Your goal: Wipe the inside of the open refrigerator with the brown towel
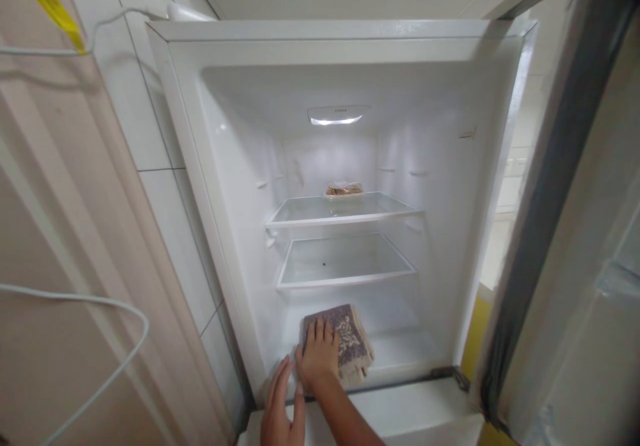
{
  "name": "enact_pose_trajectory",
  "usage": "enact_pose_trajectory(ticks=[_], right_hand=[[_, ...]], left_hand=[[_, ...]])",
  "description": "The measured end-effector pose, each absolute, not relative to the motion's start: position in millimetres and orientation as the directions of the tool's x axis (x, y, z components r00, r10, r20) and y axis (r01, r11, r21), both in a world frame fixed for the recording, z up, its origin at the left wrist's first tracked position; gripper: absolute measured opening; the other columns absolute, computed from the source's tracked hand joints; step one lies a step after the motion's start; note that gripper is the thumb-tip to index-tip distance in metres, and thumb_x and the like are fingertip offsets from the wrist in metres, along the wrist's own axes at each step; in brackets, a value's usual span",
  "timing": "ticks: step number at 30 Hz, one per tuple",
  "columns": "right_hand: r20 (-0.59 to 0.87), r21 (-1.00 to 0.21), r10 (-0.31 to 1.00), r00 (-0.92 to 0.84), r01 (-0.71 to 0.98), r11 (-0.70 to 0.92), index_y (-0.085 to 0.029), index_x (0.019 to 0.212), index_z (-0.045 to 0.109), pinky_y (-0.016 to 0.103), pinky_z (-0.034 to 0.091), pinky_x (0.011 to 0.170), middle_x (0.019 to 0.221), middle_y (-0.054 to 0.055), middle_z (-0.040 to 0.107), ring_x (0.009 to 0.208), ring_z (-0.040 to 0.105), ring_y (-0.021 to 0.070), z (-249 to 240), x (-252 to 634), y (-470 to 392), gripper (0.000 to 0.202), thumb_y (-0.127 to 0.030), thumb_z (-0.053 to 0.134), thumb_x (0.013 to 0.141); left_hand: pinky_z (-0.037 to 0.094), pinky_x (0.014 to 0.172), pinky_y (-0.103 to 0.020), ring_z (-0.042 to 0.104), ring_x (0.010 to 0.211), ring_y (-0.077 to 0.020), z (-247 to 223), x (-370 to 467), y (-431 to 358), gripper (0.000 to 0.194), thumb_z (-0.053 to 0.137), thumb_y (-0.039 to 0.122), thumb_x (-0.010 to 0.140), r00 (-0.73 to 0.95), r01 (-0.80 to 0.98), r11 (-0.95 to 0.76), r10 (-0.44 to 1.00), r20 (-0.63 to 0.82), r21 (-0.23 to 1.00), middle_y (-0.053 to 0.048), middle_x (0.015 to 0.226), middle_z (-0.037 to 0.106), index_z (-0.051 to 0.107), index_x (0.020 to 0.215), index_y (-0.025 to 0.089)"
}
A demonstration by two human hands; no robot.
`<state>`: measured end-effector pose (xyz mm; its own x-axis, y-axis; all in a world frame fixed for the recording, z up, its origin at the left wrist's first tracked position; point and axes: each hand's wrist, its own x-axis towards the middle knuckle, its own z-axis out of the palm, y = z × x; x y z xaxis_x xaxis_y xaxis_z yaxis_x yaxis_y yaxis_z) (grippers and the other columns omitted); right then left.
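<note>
Folded cloth (351, 339) on fridge floor (403, 339), partly under R hand (319, 361), the nearer one, fingers slightly spread, flat on its L part; long axis unclear. L hand (281, 416) just L of it, fingers extended, thumb apart, w/ nothing held

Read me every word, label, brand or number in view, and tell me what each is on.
No text can be read.
Fridge lamp cover: a tiny dark mark, too small to read.
Yellow tape: faint marks, too blurred to read.
Folded cloth: a pale pattern, no readable words.
</note>
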<state>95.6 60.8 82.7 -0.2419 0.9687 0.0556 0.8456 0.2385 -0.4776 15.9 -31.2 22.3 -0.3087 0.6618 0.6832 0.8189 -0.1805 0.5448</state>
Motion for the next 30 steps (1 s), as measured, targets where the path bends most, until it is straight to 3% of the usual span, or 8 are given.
enact_pose_trajectory(ticks=[6, 9, 12, 17, 24, 27, 30], right_hand=[[-0.020, -0.568, 0.948, -0.319, 0.784, 0.251, -0.014, 0.156, 0.032, 0.053, 0.022, 0.121, 0.164, 0.019, 0.026, 0.152, 0.027, 0.0332, 90.9, 49.2, 51.6, 0.067, -0.030, 0.040, 0.092], [0.036, -0.549, 0.884, -0.466, 0.730, 0.408, -0.013, 0.154, 0.037, 0.053, 0.020, 0.122, 0.164, 0.019, 0.028, 0.152, 0.026, 0.0335, 91.7, 65.5, 50.7, 0.066, -0.038, 0.041, 0.092], [0.078, -0.480, 0.824, -0.562, 0.703, 0.525, -0.017, 0.152, 0.041, 0.057, 0.010, 0.124, 0.164, 0.017, 0.028, 0.153, 0.023, 0.0336, 90.3, 90.4, 52.7, 0.065, -0.048, 0.035, 0.095], [0.055, -0.423, 0.877, -0.478, 0.784, 0.454, -0.020, 0.151, 0.044, 0.060, 0.006, 0.123, 0.163, 0.016, 0.033, 0.152, 0.024, 0.0352, 85.1, 124.0, 66.1, 0.067, -0.055, 0.031, 0.095], [0.102, -0.280, 0.972, -0.211, 0.932, 0.232, -0.024, 0.148, 0.049, 0.059, 0.011, 0.121, 0.160, 0.011, 0.039, 0.148, 0.032, 0.0351, 71.1, 229.3, 106.0, 0.062, -0.051, 0.034, 0.094], [0.116, -0.227, 0.989, -0.096, 0.967, 0.120, -0.024, 0.148, 0.049, 0.061, 0.011, 0.120, 0.159, 0.012, 0.041, 0.147, 0.033, 0.0367, 67.3, 270.7, 113.3, 0.062, -0.051, 0.036, 0.094], [0.170, -0.174, 0.985, -0.017, 0.984, 0.047, -0.025, 0.147, 0.051, 0.062, 0.012, 0.119, 0.158, 0.014, 0.042, 0.148, 0.032, 0.0379, 61.3, 286.2, 108.7, 0.062, -0.055, 0.034, 0.095]], left_hand=[[0.058, 0.101, -0.042, 0.063, 0.125, -0.0246, 10.6, -11.9, -50.6, 0.041, 0.050, 0.031, 0.093, -0.319, 0.840, -0.159, 0.630, 0.708, 0.519, -0.010, 0.138, 0.064, 0.056, 0.133, 0.024], [0.058, 0.101, -0.042, 0.062, 0.126, -0.0254, 11.6, -12.1, -52.1, 0.044, 0.049, 0.030, 0.093, -0.335, 0.852, -0.126, 0.616, 0.713, 0.509, -0.011, 0.139, 0.064, 0.055, 0.136, 0.024], [0.057, 0.101, -0.043, 0.063, 0.125, -0.0253, 14.1, 3.4, -47.8, 0.042, 0.044, 0.027, 0.094, -0.321, 0.866, -0.126, 0.603, 0.730, 0.484, -0.011, 0.136, 0.065, 0.055, 0.135, 0.023], [0.056, 0.103, -0.044, 0.059, 0.131, -0.0237, 16.8, 31.4, -34.4, 0.045, 0.042, 0.023, 0.095, -0.225, 0.898, -0.133, 0.680, 0.697, 0.419, -0.013, 0.142, 0.060, 0.050, 0.139, 0.022], [0.040, 0.114, -0.057, 0.053, 0.135, -0.0285, 10.9, 24.3, -6.7, 0.044, 0.049, 0.025, 0.094, 0.011, 0.993, -0.095, 0.679, 0.734, 0.074, -0.011, 0.146, 0.058, 0.055, 0.138, 0.023], [0.037, 0.114, -0.051, 0.053, 0.136, -0.0277, 8.8, 15.4, -0.3, 0.050, 0.053, 0.030, 0.092, 0.139, 0.990, -0.101, 0.674, 0.725, -0.097, -0.009, 0.148, 0.057, 0.053, 0.142, 0.026], [0.040, 0.111, -0.043, 0.053, 0.135, -0.0254, 8.4, 9.0, 0.6, 0.055, 0.054, 0.034, 0.092, 0.217, 0.975, -0.119, 0.677, 0.703, -0.186, -0.006, 0.150, 0.056, 0.048, 0.146, 0.029]])
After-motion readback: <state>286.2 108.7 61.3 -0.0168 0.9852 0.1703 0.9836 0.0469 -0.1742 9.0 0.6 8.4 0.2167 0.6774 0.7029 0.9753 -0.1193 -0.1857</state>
